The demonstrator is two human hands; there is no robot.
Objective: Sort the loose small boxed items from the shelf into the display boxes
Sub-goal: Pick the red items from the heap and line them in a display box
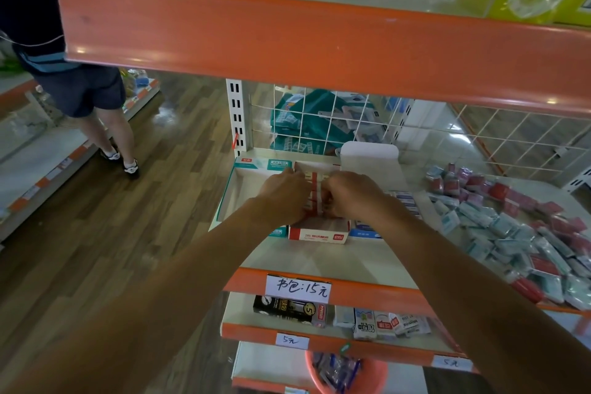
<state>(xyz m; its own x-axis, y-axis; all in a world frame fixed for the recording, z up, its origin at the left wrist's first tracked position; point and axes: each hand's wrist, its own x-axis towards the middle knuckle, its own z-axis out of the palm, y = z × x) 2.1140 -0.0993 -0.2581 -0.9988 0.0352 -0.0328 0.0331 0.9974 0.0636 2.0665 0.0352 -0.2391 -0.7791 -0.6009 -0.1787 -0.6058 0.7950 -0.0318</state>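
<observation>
Shelf (319, 259) wide before me, orange lip along front. Heap of loose boxes (518, 233) sprawls on it well off to my right, red and teal mixed. Three display boxes side by side at shelf's left end: teal display box (243, 189), red display box (316, 232), blue display box (367, 233). Both hands over middle one. Left hand (284, 192): fingers fairly straight, pressing left side of row. Right hand (348, 193): fingers curled, gripping right side. Row of red boxes (315, 182) squeezed between my hands, in top of red display box.
</observation>
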